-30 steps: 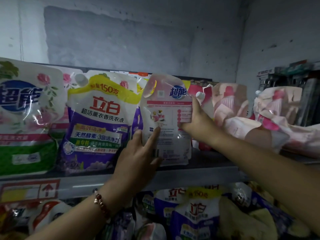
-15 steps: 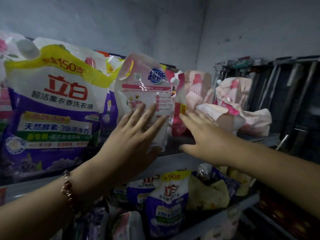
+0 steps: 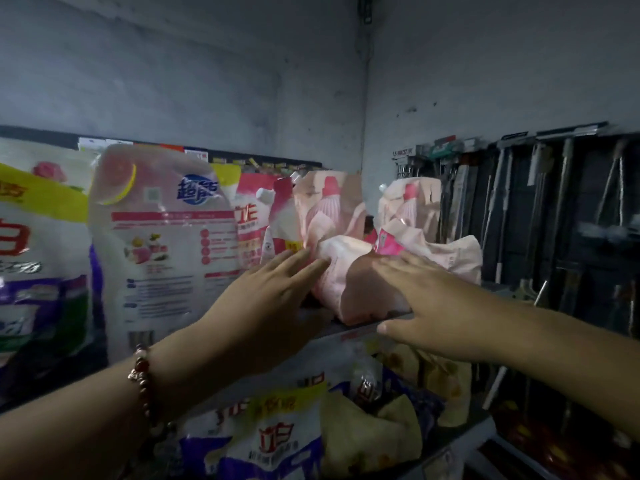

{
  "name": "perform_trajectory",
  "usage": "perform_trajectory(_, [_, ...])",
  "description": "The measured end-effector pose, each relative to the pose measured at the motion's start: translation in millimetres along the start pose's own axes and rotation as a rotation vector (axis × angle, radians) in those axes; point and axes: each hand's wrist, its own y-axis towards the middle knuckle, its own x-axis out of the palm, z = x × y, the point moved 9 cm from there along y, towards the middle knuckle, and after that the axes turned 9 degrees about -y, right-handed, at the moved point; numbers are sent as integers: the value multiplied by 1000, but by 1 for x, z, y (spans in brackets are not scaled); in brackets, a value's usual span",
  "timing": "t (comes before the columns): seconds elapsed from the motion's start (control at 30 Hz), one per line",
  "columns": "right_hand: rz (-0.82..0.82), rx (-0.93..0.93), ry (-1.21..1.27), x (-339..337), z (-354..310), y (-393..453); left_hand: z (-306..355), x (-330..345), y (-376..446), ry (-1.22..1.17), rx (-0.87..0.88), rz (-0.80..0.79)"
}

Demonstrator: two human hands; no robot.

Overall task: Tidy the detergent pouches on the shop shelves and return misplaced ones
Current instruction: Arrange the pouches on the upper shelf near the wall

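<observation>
**Both hands on the slumped pink pouch**

My left hand (image 3: 266,306) reaches in with the fingers straight and spread, the fingertips (image 3: 313,266) touching the left side of the crumpled pink pouch (image 3: 349,271) on the upper shelf (image 3: 349,332). That grip is open and closed around nothing. A bead bracelet (image 3: 142,382) sits on that wrist.

My right hand (image 3: 433,306) lies flat over the right side of the same pouch, fingers stretched out, thumb low by the shelf edge. Its grip is open too; it rests on the pouch without curling round it.

The pouch lies slumped at the near edge of the shelf, toward the right end. Behind it two more pink pouches (image 3: 329,206) stand upright with their spouts up. To the left stands a tall white pouch (image 3: 166,244) with a blue logo, back label facing me, and left of that a purple pouch (image 3: 38,258) with a yellow band.

On the lower shelf more purple pouches (image 3: 263,441) and tan ones (image 3: 374,434) lie in a heap. Far right, long-handled goods (image 3: 540,202) hang in a dark rack.
</observation>
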Motion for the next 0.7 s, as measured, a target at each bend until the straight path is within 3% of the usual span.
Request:
perform_trajectory(0.2, [50, -17, 23, 10, 85, 16, 37, 32, 76, 64, -9, 18])
perform_trajectory(0.37, [76, -62, 10, 19, 143, 41, 54, 55, 123, 129, -116, -55])
perform_trajectory(0.5, [50, -123, 21, 23, 158, 66, 48, 62, 138, 164, -209, -74])
perform_trajectory(0.7, [108, -286, 125, 18, 133, 98, 22, 62, 142, 51, -492, -53])
